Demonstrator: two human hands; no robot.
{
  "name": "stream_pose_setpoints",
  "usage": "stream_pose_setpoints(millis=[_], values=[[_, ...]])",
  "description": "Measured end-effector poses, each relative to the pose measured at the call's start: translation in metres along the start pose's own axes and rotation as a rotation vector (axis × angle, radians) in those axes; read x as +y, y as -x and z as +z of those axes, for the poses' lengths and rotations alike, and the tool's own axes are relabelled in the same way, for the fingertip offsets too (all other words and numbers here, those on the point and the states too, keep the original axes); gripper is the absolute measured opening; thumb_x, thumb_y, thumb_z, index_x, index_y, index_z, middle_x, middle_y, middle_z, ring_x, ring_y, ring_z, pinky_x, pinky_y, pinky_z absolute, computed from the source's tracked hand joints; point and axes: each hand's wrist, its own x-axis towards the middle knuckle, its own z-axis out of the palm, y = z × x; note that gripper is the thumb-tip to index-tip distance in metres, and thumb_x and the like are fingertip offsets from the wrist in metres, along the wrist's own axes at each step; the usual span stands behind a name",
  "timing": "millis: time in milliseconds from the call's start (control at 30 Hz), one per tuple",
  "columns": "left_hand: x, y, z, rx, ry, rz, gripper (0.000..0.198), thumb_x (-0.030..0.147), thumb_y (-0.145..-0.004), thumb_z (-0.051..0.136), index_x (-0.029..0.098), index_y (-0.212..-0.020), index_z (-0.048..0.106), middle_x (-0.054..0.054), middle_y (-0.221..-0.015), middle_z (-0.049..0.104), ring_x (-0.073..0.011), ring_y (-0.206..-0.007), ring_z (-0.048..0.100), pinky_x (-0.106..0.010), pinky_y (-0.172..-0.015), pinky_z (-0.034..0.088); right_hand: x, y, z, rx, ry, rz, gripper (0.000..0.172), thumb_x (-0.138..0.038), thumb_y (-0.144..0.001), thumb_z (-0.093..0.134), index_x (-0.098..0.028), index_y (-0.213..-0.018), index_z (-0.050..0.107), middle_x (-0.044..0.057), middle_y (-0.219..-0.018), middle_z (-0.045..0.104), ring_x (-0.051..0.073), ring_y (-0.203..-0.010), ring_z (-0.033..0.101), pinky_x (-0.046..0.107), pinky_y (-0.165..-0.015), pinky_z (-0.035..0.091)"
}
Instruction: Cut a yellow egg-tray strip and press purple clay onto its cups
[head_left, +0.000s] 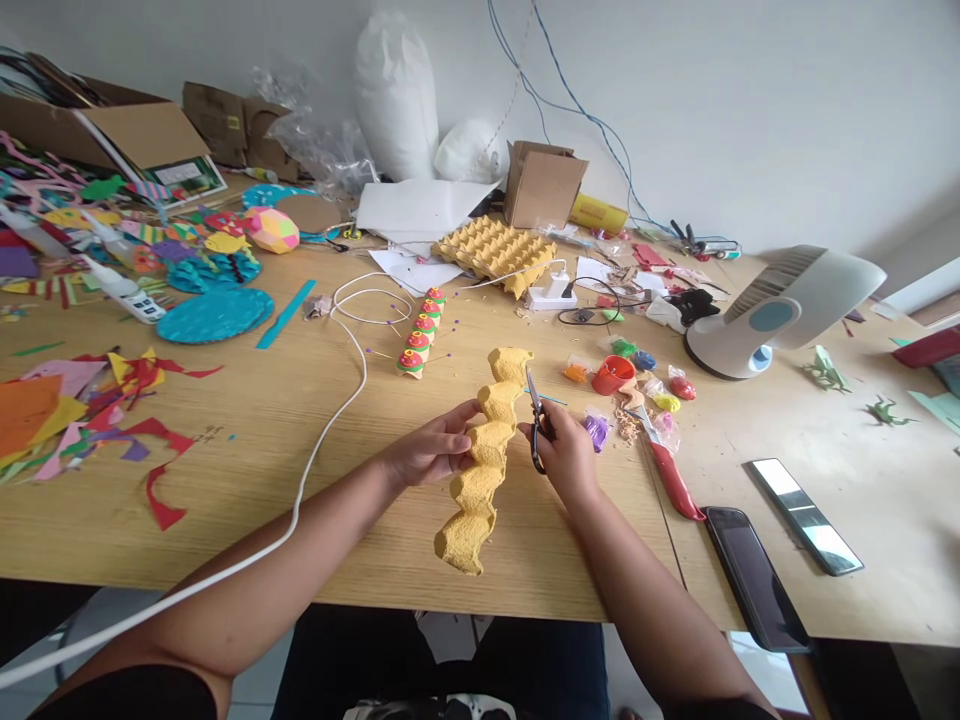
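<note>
My left hand (431,452) grips a long yellow strip of egg carton cups (480,480) around its middle, holding it just above the wooden table (315,470). My right hand (564,455) is closed on the handles of small dark scissors (535,420), whose blades point up against the strip's right edge near its upper end. The strip runs from near the table's front edge up to a rounded cup at the top.
A painted carton strip (421,335), a yellow egg tray (495,252), a white cable (330,430), paper scraps (97,410), clay bits and a red cup (611,375), a red-handled knife (671,475), a phone (754,575), a mirror strip (806,515) and a white fan (780,310) lie around.
</note>
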Motion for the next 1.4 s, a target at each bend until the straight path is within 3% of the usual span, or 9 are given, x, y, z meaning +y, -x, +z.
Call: stream_pose_setpoints(millis=[100,500,600,733,833,1000,1133,1300,1400], values=[[0.001,-0.001,0.002,0.015,-0.028,0.030,0.067,0.031,-0.075,0.082,0.033,-0.137,0.057,-0.003,-0.105,0.068,-0.0163,-0.090,0.067,-0.027,-0.078,0.053,0.000,0.000,0.000,0.012,-0.065,0.065,0.031,-0.042,-0.091,0.064,-0.021,-0.114,0.064,-0.001,-0.071,0.058,0.017,-0.063,0.053,0.028,-0.061,0.040],[0.002,-0.004,0.004,0.188,-0.206,0.167,0.062,0.030,-0.079,0.080,0.028,-0.134,0.052,-0.004,-0.098,0.071,-0.0168,-0.083,0.069,-0.028,-0.073,0.054,-0.006,-0.002,-0.001,-0.043,-0.105,0.074,0.037,-0.041,-0.088,0.066,-0.021,-0.119,0.061,0.002,-0.083,0.059,0.018,-0.074,0.051,0.031,-0.070,0.042],[0.004,-0.004,0.005,0.214,-0.185,0.183,0.062,0.031,-0.078,0.080,0.027,-0.133,0.051,-0.002,-0.095,0.070,-0.0162,-0.081,0.069,-0.027,-0.071,0.055,-0.009,-0.002,-0.001,-0.134,-0.388,0.195,0.042,-0.051,-0.086,0.066,-0.020,-0.114,0.061,-0.001,-0.075,0.055,0.015,-0.064,0.048,0.029,-0.061,0.040],[0.005,-0.006,0.005,0.257,-0.150,0.221,0.060,0.034,-0.078,0.080,0.026,-0.131,0.052,-0.002,-0.097,0.070,-0.0153,-0.081,0.069,-0.026,-0.071,0.055,-0.015,-0.002,-0.004,-0.464,-1.007,0.449,0.057,-0.069,-0.092,0.040,-0.018,-0.111,0.058,-0.002,-0.066,0.048,0.013,-0.050,0.039,0.027,-0.047,0.035],[0.005,-0.007,0.003,0.263,-0.140,0.232,0.059,0.034,-0.080,0.080,0.025,-0.131,0.052,-0.004,-0.100,0.070,-0.0152,-0.082,0.070,-0.025,-0.072,0.056,-0.016,-0.002,-0.004,-0.554,-1.168,0.546,0.054,-0.068,-0.092,0.042,-0.019,-0.109,0.056,-0.002,-0.066,0.049,0.013,-0.050,0.039,0.026,-0.045,0.034],[0.002,-0.007,-0.001,0.279,-0.140,0.225,0.058,0.032,-0.081,0.079,0.024,-0.132,0.052,-0.004,-0.099,0.071,-0.0146,-0.082,0.070,-0.025,-0.072,0.056,-0.015,0.003,0.005,-0.414,-1.061,0.470,0.047,-0.060,-0.088,0.061,-0.021,-0.113,0.053,0.001,-0.078,0.061,0.013,-0.057,0.050,0.026,-0.051,0.042],[0.005,-0.007,0.003,0.266,-0.109,0.243,0.058,0.033,-0.081,0.078,0.025,-0.133,0.054,-0.003,-0.101,0.071,-0.0143,-0.083,0.069,-0.026,-0.075,0.056,-0.018,0.005,0.007,-0.359,-0.886,0.388,0.044,-0.056,-0.090,0.060,-0.021,-0.115,0.055,0.000,-0.078,0.061,0.012,-0.059,0.051,0.026,-0.054,0.042],[0.015,-0.004,0.014,0.296,-0.005,0.311,0.060,0.034,-0.076,0.082,0.027,-0.131,0.058,-0.001,-0.105,0.071,-0.0148,-0.086,0.068,-0.026,-0.076,0.054,-0.018,0.006,0.002,-0.284,-0.574,0.156,0.038,-0.043,-0.089,0.064,-0.020,-0.118,0.059,0.002,-0.084,0.062,0.015,-0.073,0.056,0.028,-0.067,0.046],[0.017,-0.003,0.015,0.319,0.047,0.333,0.062,0.036,-0.076,0.082,0.031,-0.133,0.058,0.000,-0.104,0.072,-0.0153,-0.084,0.068,-0.027,-0.074,0.054,-0.016,0.006,-0.001,-0.281,-0.397,0.026,0.034,-0.038,-0.090,0.063,-0.019,-0.118,0.061,0.001,-0.081,0.062,0.014,-0.069,0.052,0.027,-0.064,0.044]])
